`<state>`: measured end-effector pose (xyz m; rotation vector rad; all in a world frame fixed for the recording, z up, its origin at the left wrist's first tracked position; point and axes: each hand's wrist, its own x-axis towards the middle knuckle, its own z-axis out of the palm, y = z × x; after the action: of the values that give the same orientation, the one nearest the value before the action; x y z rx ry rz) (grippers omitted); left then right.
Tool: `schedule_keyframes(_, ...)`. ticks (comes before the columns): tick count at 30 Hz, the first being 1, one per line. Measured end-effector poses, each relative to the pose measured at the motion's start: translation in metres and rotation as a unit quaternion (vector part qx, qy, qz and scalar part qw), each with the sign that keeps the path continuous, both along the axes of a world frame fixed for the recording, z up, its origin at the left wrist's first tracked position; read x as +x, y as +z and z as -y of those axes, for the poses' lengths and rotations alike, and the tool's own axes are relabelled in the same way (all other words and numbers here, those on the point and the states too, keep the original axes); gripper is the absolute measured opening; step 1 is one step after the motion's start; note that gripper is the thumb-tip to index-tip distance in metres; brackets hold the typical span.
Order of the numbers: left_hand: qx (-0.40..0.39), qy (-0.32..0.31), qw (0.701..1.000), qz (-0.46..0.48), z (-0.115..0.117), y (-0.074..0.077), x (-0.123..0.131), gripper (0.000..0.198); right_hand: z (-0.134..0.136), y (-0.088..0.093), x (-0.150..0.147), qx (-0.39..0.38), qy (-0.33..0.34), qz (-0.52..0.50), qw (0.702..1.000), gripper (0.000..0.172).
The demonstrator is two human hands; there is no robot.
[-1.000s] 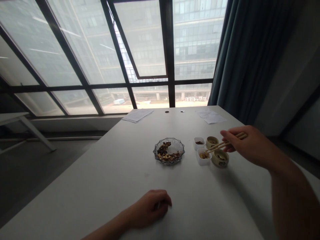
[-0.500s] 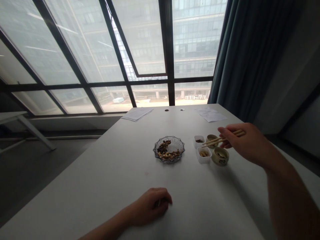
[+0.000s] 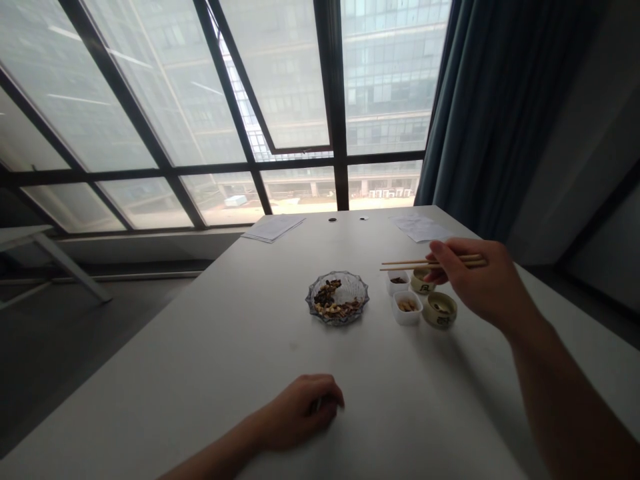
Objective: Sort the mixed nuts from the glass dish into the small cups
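Right grip [image 3: 473, 280] lifted, chopsticks [image 3: 410, 264] now level, pinched firmly, nothing visible at tips, just above white dish [image 3: 399, 283]. Slack pinch could drop them onto ceramic cup [image 3: 423, 282] below. Left grip [image 3: 300, 413] curled on counter [image 3: 200, 347], contents unclear.

Tan chopsticks [image 3: 405, 265], cream bowl [image 3: 440, 311] with dark markings, teal curtain [image 3: 490, 113]

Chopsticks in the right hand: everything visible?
The chopsticks are two slim, straight sticks of pale wood or bamboo, nearly parallel and almost level, gripped near their upper ends by the right hand. Their tips point left, apparently hovering near a small white tub. Nothing shows between them.
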<state>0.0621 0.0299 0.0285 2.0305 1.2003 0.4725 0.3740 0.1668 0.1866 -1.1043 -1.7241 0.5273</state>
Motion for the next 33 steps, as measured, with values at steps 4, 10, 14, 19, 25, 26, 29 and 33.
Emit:
schedule_keyframes(4, 0.006, -0.002, 1.0, -0.001, 0.0, 0.001, 0.0, 0.019, -0.002, -0.003, -0.006, 0.003, 0.029, 0.012, 1.0, 0.045)
schedule_keyframes(10, 0.003, 0.0, 1.0, -0.011, 0.0, 0.003, 0.001, 0.018, -0.006, -0.017, -0.025, -0.03, 0.094, 0.018, 0.995, 0.045)
schedule_keyframes(14, 0.007, 0.002, 1.0, -0.005, 0.0, 0.003, 0.001, 0.018, -0.007, -0.031, -0.042, -0.058, 0.142, 0.071, 0.986, 0.045)
schedule_keyframes(19, 0.01, 0.0, 1.0, 0.004, 0.001, 0.002, 0.001, 0.019, -0.01, -0.043, -0.056, -0.057, 0.182, 0.117, 0.975, 0.044)
schedule_keyframes(25, 0.012, -0.002, 1.0, 0.009, 0.001, 0.001, 0.001, 0.021, -0.01, -0.045, -0.056, -0.072, 0.158, 0.063, 0.983, 0.044)
schedule_keyframes(26, 0.013, -0.002, 1.0, 0.008, 0.001, 0.001, 0.001, 0.021, -0.01, -0.045, -0.056, -0.078, 0.159, 0.059, 0.982, 0.044)
schedule_keyframes(29, 0.017, -0.003, 1.0, 0.009, 0.001, 0.001, 0.001, 0.022, -0.008, -0.047, -0.059, -0.091, 0.172, 0.086, 0.977, 0.047)
schedule_keyframes(33, 0.021, -0.005, 1.0, 0.016, 0.0, 0.001, 0.001, 0.022, -0.008, -0.051, -0.063, -0.085, 0.179, 0.104, 0.975, 0.049)
